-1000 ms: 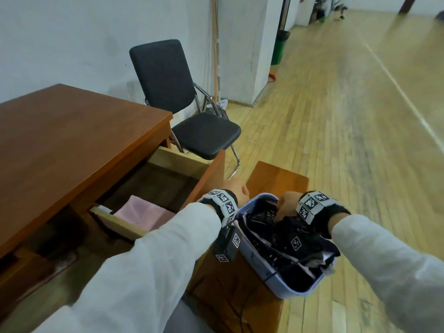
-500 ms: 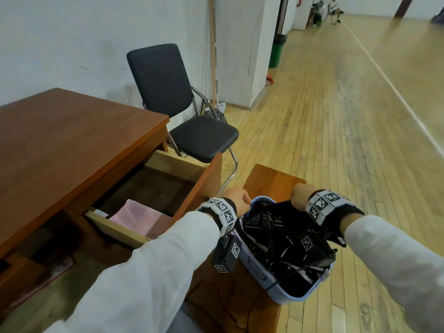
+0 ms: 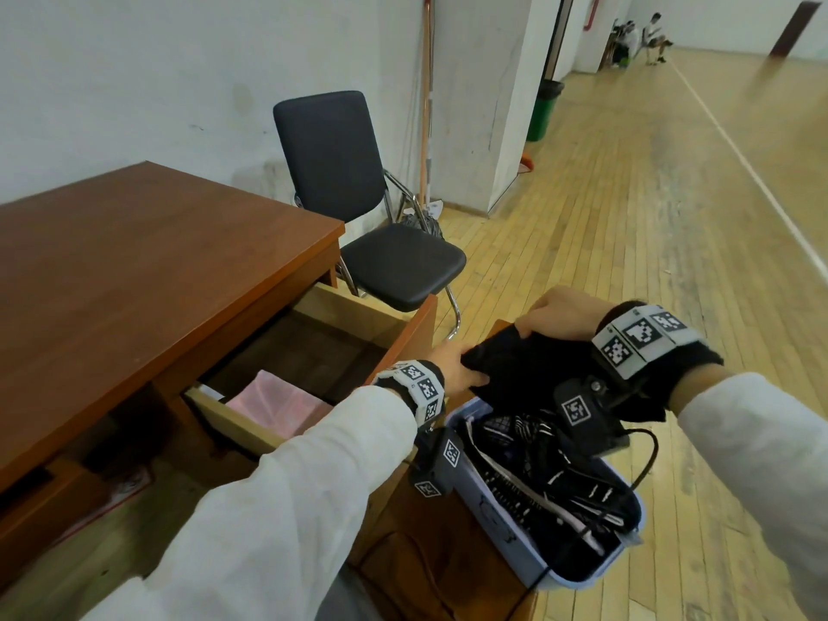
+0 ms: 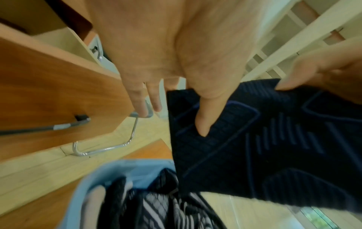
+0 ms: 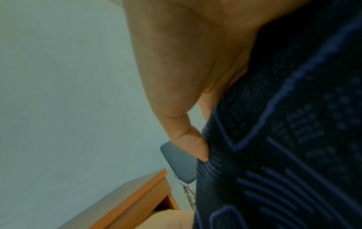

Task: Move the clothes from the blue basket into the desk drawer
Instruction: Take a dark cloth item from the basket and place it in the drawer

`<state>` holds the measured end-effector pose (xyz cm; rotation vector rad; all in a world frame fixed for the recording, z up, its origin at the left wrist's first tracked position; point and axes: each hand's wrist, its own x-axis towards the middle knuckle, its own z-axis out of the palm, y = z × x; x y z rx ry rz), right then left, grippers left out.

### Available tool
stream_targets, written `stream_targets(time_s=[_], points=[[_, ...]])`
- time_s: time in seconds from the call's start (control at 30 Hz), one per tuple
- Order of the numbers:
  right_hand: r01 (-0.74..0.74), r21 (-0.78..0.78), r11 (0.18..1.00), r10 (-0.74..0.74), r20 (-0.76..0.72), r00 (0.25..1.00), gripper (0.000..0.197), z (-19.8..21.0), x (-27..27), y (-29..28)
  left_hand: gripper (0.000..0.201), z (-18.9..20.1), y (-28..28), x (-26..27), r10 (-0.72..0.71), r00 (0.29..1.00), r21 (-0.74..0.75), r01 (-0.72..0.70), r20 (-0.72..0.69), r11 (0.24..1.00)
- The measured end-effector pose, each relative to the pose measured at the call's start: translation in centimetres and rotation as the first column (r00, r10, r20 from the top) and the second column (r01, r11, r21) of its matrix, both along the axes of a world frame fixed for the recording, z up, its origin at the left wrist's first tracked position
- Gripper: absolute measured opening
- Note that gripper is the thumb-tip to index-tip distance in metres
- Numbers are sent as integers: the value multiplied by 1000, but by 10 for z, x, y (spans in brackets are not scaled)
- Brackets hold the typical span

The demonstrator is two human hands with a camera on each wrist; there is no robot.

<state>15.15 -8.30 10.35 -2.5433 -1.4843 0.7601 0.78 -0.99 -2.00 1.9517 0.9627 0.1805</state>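
Note:
Both hands hold a dark navy knitted garment [image 3: 528, 365] above the blue basket [image 3: 506, 526]. My left hand [image 3: 452, 367] pinches its left edge, thumb on the fabric [image 4: 203, 114]. My right hand [image 3: 555, 313] grips its top right corner, thumb pressed to the knit [image 5: 195, 147]. The garment [image 4: 254, 139] shows blue line patterns. Black and white striped clothes [image 3: 551, 477] fill the basket, which stands on a low wooden cabinet [image 3: 403, 549]. The desk drawer [image 3: 340, 333] is pulled open to the left, with a pink folded cloth [image 3: 273, 403] inside.
The brown desk [image 3: 134, 271] runs along the left. A black chair [image 3: 358, 208] stands behind the drawer, its metal leg [image 4: 109, 148] near my left hand. Wooden floor [image 3: 649, 217] spreads right. People sit far off [image 3: 645, 38]. A green bin [image 3: 544, 109] stands by the pillar.
Both hands have lifted the dark garment up out of the basket; earlier they were down at the basket's far rim among the clothes.

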Motion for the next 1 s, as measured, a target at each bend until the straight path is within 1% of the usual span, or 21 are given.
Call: stream_targets(time_s=[0.07,0.1,0.13,0.2,0.23,0.3,0.33,0.4,0.43,0.5,0.53,0.57,0.63,0.67,0.73,0.83,0.9,1.0], points=[[-38,-31,999,39,16,999,40,5,-2,4,18,6,12,-13,23,999,-21,-23,33,1000],[-62,-62,996,64,31,997,39,6,-3,7,14,9,20,-23,51,996,-43,-48,69,998],[-82,-98,992,87,45,995,38,7,-4,9,15,14,29,-34,86,991,-75,-78,107,994],[-102,-161,982,112,49,993,40,4,-7,14,32,24,49,-58,193,965,-149,-167,180,975],[-106,-181,978,114,36,993,40,1,-9,19,40,30,58,-71,241,949,-163,-210,204,964],[-104,-185,977,102,-23,995,43,-8,-15,32,44,34,78,-96,339,917,-131,-318,212,939],[-109,-175,979,99,-62,993,47,-12,-19,39,43,35,85,-107,384,903,-96,-372,195,923],[-118,-138,983,99,-136,986,51,-22,-34,56,40,36,95,-129,454,883,43,-461,121,886],[-127,-116,985,105,-179,978,51,-27,-43,64,38,38,98,-140,481,874,119,-486,71,866],[-149,-87,985,124,-242,962,48,-41,-64,84,36,36,105,-160,525,850,202,-506,-48,838],[-163,-80,983,141,-236,962,48,-49,-76,98,36,32,112,-170,538,835,213,-508,-117,834],[-171,-82,982,152,-196,969,51,-58,-86,110,35,28,115,-179,532,828,207,-497,-179,843],[-199,-129,971,190,-83,978,59,-72,-104,127,36,20,118,-189,488,828,171,-458,-275,873],[-218,-149,964,210,-66,975,60,-79,-114,137,39,17,120,-193,464,829,153,-438,-312,886],[-217,-165,962,195,-137,971,54,-95,-130,156,41,8,124,-200,437,824,141,-415,-359,899],[-218,-175,960,171,-249,953,24,-116,-153,176,46,-9,133,-209,446,796,163,-417,-409,894],[-225,-199,954,164,-282,945,21,-128,-165,184,47,-19,136,-213,470,780,174,-439,-414,882],[-302,-232,925,237,-272,933,19,-146,-179,196,43,-33,141,-215,510,765,169,-485,-394,858]])
